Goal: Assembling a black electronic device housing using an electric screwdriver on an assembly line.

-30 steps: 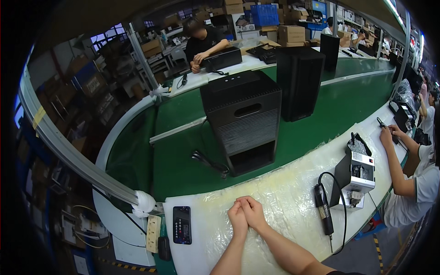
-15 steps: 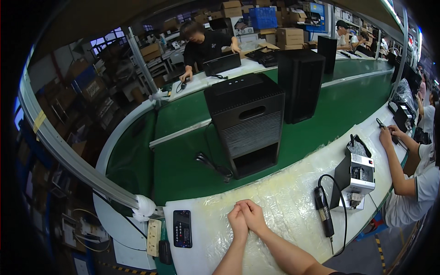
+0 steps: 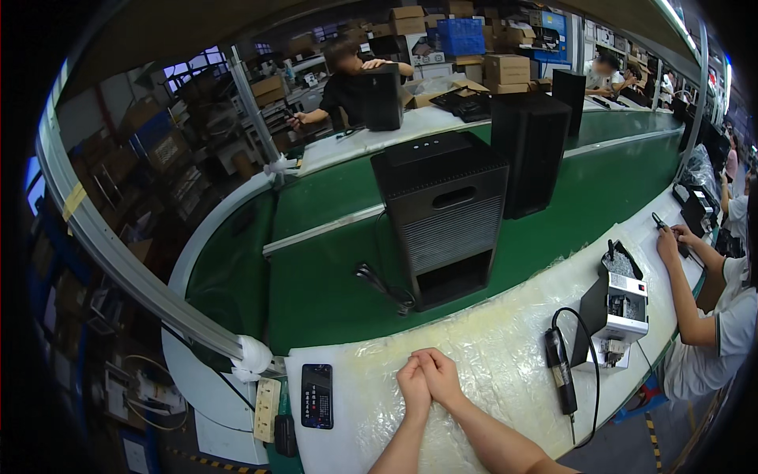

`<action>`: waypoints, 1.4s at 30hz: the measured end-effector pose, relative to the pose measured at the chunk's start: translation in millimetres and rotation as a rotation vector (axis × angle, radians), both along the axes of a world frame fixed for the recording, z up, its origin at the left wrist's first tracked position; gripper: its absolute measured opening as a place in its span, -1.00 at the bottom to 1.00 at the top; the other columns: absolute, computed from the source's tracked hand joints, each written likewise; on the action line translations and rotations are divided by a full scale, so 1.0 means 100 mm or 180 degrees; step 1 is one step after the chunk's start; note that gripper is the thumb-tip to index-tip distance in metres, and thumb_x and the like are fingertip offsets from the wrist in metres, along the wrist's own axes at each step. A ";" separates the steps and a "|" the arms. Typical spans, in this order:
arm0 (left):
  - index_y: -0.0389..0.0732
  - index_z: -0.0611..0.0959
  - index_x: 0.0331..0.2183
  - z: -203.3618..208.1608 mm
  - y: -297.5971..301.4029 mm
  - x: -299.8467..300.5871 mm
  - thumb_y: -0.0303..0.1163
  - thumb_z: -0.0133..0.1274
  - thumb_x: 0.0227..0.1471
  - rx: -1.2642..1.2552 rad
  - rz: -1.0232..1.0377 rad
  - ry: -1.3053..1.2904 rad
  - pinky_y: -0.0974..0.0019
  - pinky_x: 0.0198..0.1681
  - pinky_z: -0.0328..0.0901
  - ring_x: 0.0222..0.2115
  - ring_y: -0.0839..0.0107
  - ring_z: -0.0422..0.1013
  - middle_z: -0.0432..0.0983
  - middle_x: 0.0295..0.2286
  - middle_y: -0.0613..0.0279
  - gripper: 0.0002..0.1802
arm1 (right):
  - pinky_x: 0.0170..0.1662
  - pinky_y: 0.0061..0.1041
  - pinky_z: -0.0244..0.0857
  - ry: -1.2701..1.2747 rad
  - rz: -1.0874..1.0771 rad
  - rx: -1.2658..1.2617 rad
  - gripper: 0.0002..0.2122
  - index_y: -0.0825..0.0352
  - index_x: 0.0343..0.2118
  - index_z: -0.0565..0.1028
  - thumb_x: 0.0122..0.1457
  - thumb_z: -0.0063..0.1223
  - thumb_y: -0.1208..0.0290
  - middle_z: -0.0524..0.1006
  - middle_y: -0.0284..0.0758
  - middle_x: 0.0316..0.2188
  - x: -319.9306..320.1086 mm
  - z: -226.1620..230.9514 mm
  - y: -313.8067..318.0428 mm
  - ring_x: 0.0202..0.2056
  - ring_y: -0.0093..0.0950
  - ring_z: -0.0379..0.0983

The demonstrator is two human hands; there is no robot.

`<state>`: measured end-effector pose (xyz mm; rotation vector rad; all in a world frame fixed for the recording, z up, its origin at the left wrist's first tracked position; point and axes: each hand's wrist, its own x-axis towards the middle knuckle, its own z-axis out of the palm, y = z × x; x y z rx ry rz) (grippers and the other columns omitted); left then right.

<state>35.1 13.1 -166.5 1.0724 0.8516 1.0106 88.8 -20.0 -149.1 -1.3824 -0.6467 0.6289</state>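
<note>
My left hand (image 3: 413,385) and my right hand (image 3: 440,374) rest clasped together on the plastic-covered white worktop. Their fingers are closed against each other, and no object shows in them. To their left lies a black phone (image 3: 317,396) with its screen lit. Right of them, an electric screwdriver (image 3: 560,373) with a coiling black cable lies with its bit toward me. Beyond my hands, a tall black appliance (image 3: 452,225) with a ribbed front and an opening at its base stands on the green conveyor; its power cord (image 3: 385,286) trails at its left.
A white-and-black screw feeder (image 3: 625,306) stands beyond the screwdriver. Another black cabinet (image 3: 530,154) is behind the appliance. A power strip (image 3: 267,409) sits at the worktop's left edge, near a metal post (image 3: 142,261). A co-worker's arm (image 3: 685,294) is at the right.
My hands stay clasped. Across the conveyor, a co-worker has tipped a black box upright and rests a hand on top. The view has shifted slightly.
</note>
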 end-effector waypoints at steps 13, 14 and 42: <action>-0.35 0.62 -0.47 -0.07 0.01 -0.01 -0.58 -0.08 0.11 0.0054 -0.0050 -0.0087 0.51 -0.42 0.25 -0.49 0.60 0.35 0.49 -0.51 0.34 -0.80 | -0.17 -0.51 0.38 0.0073 0.0036 0.0000 -0.79 0.40 -0.24 0.58 0.26 -0.02 0.37 0.62 -0.19 -0.36 0.00 -0.05 0.01 -0.29 -0.45 0.54; -0.35 0.63 -0.47 -0.07 0.01 -0.01 -0.58 -0.08 0.11 0.0061 -0.0033 -0.0085 0.51 -0.42 0.25 -0.49 0.60 0.35 0.50 -0.51 0.34 -0.80 | -0.17 -0.51 0.38 0.0060 0.0033 0.0000 -0.79 0.40 -0.24 0.58 0.26 -0.02 0.37 0.62 -0.19 -0.36 0.00 -0.05 0.01 -0.29 -0.45 0.54; -0.38 0.62 -0.50 -0.05 0.01 -0.02 -0.60 -0.10 0.06 0.0051 -0.0044 0.0057 0.46 -0.39 0.26 -0.47 0.59 0.34 0.51 -0.54 0.31 -0.80 | -0.18 -0.51 0.38 0.0133 0.0033 0.0010 -0.78 0.40 -0.24 0.58 0.27 -0.03 0.37 0.62 -0.21 -0.37 0.00 -0.09 0.01 -0.30 -0.48 0.53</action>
